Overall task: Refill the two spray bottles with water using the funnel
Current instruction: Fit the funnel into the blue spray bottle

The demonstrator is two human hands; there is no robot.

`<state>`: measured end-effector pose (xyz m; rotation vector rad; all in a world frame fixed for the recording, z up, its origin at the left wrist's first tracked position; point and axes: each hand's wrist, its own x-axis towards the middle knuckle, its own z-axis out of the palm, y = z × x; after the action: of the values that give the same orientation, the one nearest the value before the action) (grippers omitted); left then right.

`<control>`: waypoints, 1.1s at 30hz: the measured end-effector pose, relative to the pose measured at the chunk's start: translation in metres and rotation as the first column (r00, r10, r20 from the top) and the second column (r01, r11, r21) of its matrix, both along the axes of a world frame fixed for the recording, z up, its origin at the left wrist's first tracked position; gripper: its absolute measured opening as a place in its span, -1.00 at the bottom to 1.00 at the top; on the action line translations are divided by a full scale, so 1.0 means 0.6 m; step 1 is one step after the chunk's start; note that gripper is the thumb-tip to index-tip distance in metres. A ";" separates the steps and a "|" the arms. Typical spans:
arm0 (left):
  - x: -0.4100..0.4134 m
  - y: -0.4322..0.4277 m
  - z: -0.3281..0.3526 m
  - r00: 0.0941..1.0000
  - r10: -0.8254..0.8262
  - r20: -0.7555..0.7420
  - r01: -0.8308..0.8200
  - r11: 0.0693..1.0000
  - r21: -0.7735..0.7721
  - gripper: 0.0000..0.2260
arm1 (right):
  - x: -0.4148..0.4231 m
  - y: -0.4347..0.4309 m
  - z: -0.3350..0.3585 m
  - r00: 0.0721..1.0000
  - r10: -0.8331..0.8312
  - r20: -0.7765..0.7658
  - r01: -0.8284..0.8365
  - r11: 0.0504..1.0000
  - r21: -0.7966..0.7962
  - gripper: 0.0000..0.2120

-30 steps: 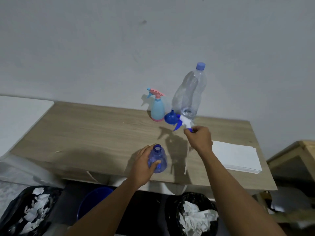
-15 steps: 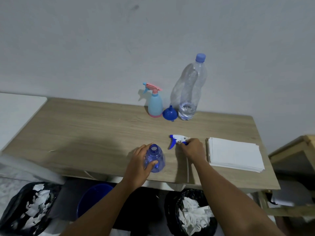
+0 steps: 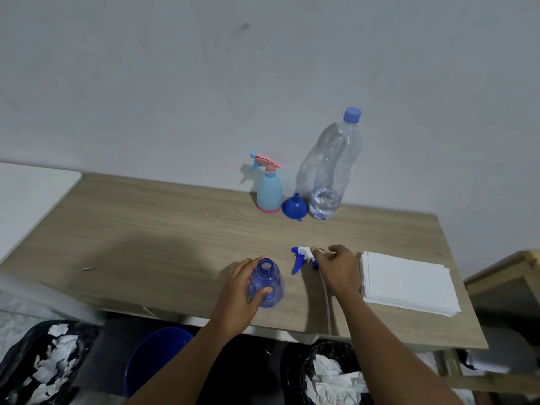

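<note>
Blue spray bottle point(image 3: 267, 283): clear blue plastic, upright near the front edge of the table point(image 3: 146, 229), neck open, no top fitted. No water level can be made out inside it.

Left hand point(image 3: 239, 290): wrapped round the blue spray bottle from its left side, fingers on the shoulder, thumb across the near face. Firm hold.

Spray head point(image 3: 302, 257): white body with blue nozzle and trigger, lying on its side on the table just right of the blue spray bottle, not touching it. Its thin tube point(image 3: 325, 293) runs back toward the front edge of the table.

Right hand point(image 3: 339, 268): palm down over the rear end of the spray head, fingertips on the white body. The hand hides the contact, so I cannot tell whether it pinches the part or merely rests on it.

Second spray bottle point(image 3: 269, 191): pale blue, pink base and trigger top in place, upright at the back of the table by the wall.

Funnel point(image 3: 294, 206): blue, wide mouth down, spout up, between the second spray bottle and the water bottle point(image 3: 333, 171), close to both.

Water bottle: tall, clear, blue cap on, water only in the bottom part.

Stack of white paper point(image 3: 409, 283): flat on the table just right of the right hand.

Below the table: a blue bucket point(image 3: 155, 355) and two black bags point(image 3: 43, 361) of white paper scraps.
</note>
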<state>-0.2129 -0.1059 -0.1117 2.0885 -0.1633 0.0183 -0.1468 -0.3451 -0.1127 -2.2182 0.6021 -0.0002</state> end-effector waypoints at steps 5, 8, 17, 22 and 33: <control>0.019 0.011 0.001 1.000 0.031 -0.004 -0.031 0.999 -0.033 -0.50 | 0.079 0.040 0.026 0.988 0.045 0.147 -0.055 0.997 0.061 -0.51; 0.030 0.019 -0.006 0.999 0.039 -0.003 -0.039 0.999 -0.034 -0.50 | 0.141 0.070 0.022 0.977 0.139 0.159 -0.156 0.983 0.098 -0.69; 0.051 0.034 -0.026 0.999 0.024 -0.034 -0.026 0.999 -0.035 -0.50 | 0.240 0.098 -0.053 0.987 0.142 0.072 -0.145 0.989 0.032 -0.46; 0.053 0.037 -0.018 1.000 0.020 -0.011 -0.020 1.000 0.011 -0.50 | 0.242 0.103 -0.055 0.995 0.099 0.026 -0.098 0.995 -0.031 -0.53; 0.049 0.035 -0.010 0.999 0.008 -0.044 -0.008 1.000 -0.007 -0.48 | 0.165 0.107 -0.040 0.978 0.177 -0.111 -0.197 0.958 -0.209 -0.28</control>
<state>-0.1834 -0.0850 -0.1175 2.0803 -0.1280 -0.0225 -0.0480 -0.2811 -0.1369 -2.4940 0.4562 0.1403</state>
